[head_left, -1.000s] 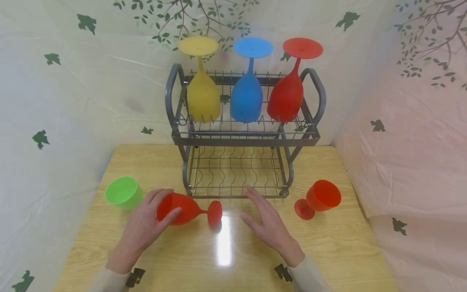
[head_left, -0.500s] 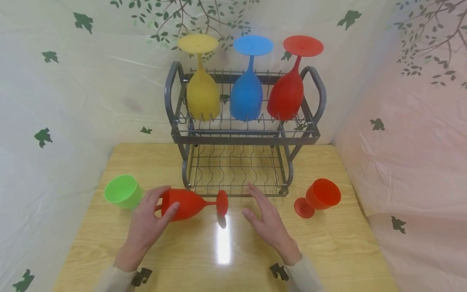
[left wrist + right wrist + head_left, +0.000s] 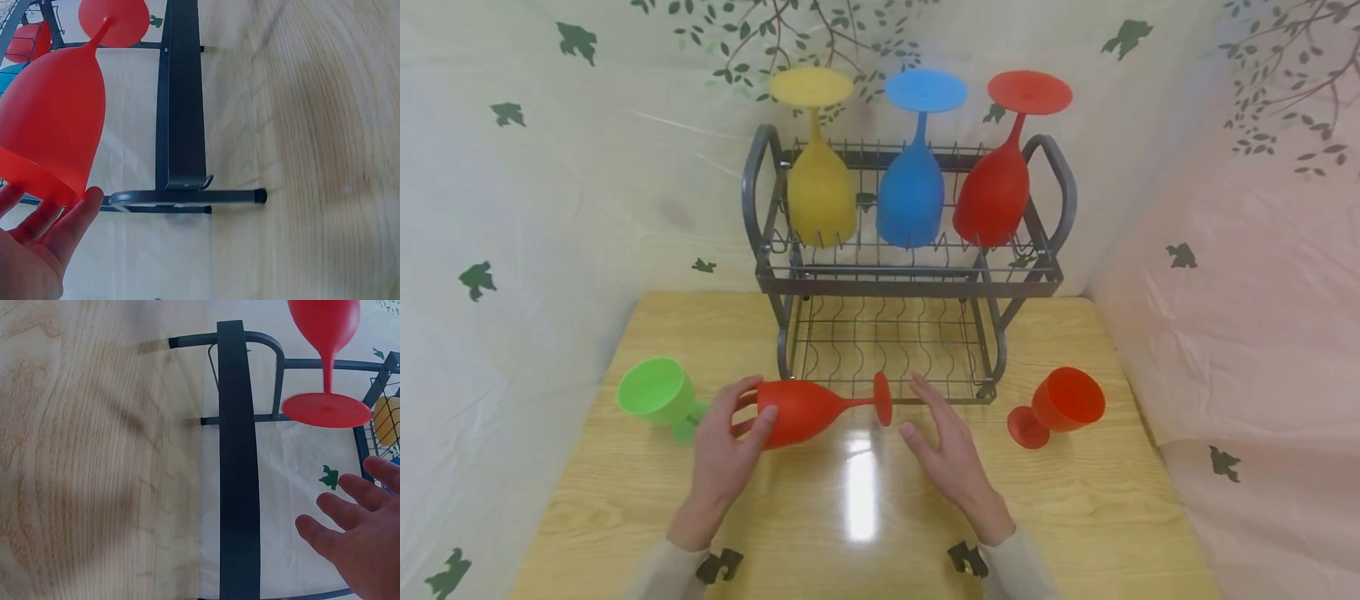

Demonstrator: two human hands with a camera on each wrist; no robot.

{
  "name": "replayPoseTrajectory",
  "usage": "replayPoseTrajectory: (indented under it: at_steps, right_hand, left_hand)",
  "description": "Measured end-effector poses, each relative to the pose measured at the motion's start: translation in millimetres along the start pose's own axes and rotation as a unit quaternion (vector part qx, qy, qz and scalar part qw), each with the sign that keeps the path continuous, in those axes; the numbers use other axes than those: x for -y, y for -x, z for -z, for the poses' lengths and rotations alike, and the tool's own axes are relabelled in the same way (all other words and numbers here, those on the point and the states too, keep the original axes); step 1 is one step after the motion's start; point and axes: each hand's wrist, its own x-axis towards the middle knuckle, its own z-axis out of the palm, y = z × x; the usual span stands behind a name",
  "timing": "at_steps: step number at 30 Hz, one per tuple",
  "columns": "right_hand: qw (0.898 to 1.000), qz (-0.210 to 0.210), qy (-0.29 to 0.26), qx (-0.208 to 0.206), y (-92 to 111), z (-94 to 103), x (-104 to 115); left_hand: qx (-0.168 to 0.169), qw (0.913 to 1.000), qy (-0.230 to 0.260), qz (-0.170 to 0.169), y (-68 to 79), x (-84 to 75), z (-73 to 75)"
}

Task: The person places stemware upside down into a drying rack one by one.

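Note:
My left hand (image 3: 727, 446) grips a red plastic wine goblet (image 3: 801, 412) by the rim end of its bowl, thumb on the near side and fingers at the far side. The goblet lies sideways in the air, its stem and round foot pointing right. In the left wrist view the fingertips (image 3: 87, 199) are right at the goblet's rim. My right hand (image 3: 953, 454) is held with fingers extended and nothing in it, just right of the goblet's foot (image 3: 326, 410). Both hands are in front of a dark two-tier dish rack (image 3: 910, 288).
On the rack's upper tier, yellow (image 3: 822, 196), blue (image 3: 911, 196) and red (image 3: 993, 196) goblets stand upside down. A green goblet (image 3: 655, 392) is at the left of the wooden table (image 3: 805, 533), and another red goblet (image 3: 1066, 400) at the right. Patterned sheeting surrounds the table.
My left hand has lifted the red goblet and carried it right and slightly away from me, its foot now close to my right hand. The right hand has barely moved.

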Motion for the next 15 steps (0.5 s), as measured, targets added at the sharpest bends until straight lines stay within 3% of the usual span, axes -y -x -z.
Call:
replayPoseTrajectory:
  at_steps: [7,15]
  right_hand:
    - [0.999,-0.013,-0.024,-0.032,0,-3.6,-4]
    - [0.996,-0.034,-0.076,-0.045,-1,-10.0,-5]
  left_hand:
    - [-0.017,0.9963,0.07,0.046,-3.7,1.7,-10.3]
    - [-0.031,0.9907,0.118,0.061,-6.3,3.6,-22.0]
